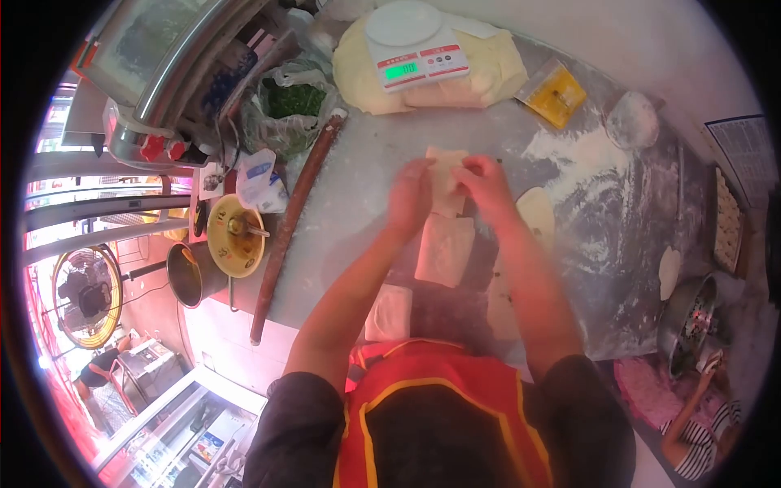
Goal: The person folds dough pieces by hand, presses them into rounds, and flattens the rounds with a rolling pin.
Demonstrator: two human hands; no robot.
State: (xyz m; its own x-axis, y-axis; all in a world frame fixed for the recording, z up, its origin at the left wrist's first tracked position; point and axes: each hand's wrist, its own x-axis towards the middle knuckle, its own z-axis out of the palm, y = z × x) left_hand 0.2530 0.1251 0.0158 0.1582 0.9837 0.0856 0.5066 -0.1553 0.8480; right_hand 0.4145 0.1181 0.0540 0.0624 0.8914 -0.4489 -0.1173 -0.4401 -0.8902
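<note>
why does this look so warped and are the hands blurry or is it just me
Head view: fisheye lens with black corners, so the long brown wooden rolling pin looks bowed; the left hand and right hand, gripping the pale folded dough square, are smeared by motion blur; the green display of the white digital scale glows too bright to read.

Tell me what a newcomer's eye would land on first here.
First, the left hand and right hand meeting on a pale piece of dough at the middle of the worktop, with folded dough squares lying nearer the person. Then the scale with its glowing green display on a big dough mass at the far edge, and the long rolling pin slanting down the left.
</note>
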